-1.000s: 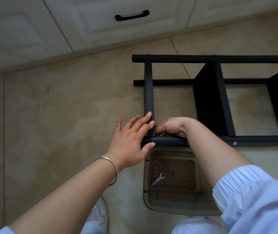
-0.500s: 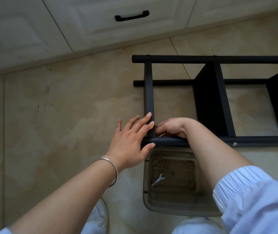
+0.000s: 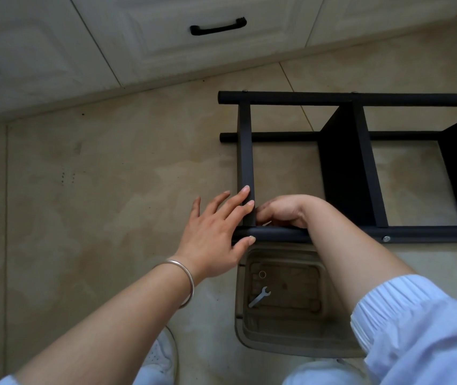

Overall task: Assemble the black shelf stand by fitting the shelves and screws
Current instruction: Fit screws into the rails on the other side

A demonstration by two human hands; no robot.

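left hand is spread wide at the corner of the black shelf stand, fingers straight along the end crossbar, thumb tucked under the near rail. it braces the joint, pressing rather than gripping. a silver bangle sits on that wrist.

right hand comes in from the other side of the same corner, fingers curled down tight against the spot where the crossbar meets the near rail. they look pinched on something small there, but what it is i cannot tell, the knuckles hide it. the pale blue sleeve is pushed up the forearm.

the stand itself lies on its side on the tan tiled floor, two long rails up top, a third lower down near the floor. two black shelves are already seated between the rails, standing on edge, the second one cut off at the right border. a silver bolt head shows on the near rail, just below the first shelf's strip.

directly under the hands, a shallow translucent tray rests on the floor with a small flat wrench lying inside and a little ring or washer just above it.

a white shoe shows at the bottom edge. beyond the stand, cream cabinet drawers with black handles run along the far side.
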